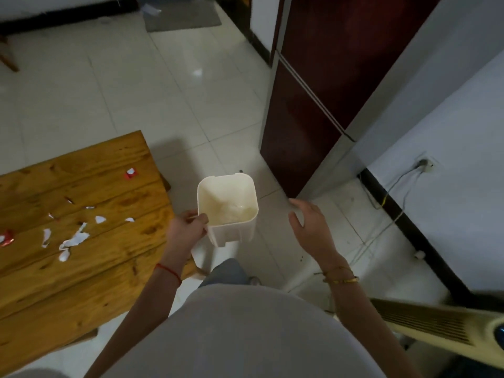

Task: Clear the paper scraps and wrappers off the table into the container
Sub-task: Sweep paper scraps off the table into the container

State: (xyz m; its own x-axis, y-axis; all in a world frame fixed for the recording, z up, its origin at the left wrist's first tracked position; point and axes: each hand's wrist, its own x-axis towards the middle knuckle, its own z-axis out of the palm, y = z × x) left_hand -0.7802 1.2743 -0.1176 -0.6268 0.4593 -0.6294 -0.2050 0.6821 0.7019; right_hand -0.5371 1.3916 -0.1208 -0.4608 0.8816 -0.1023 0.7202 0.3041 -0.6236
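A cream plastic bin point(231, 233) hangs above the tiled floor, just right of the wooden table point(90, 271). My left hand point(185, 230) grips its near-left rim, thumb inside. My right hand point(309, 227) hovers to the right of the bin with fingers spread, holding nothing. The bin looks empty inside. White paper scraps point(73, 240) lie scattered on the table's left part. A red wrapper point(131, 173) rests near the table's far edge, and another red wrapper point(6, 238) sits at the frame's left edge.
A dark red fridge point(313, 105) stands right of the bin. A cable point(392, 197) runs along the white wall to a socket. A cream fan or heater point(436, 326) lies at lower right. A grey mat point(182, 16) is far back.
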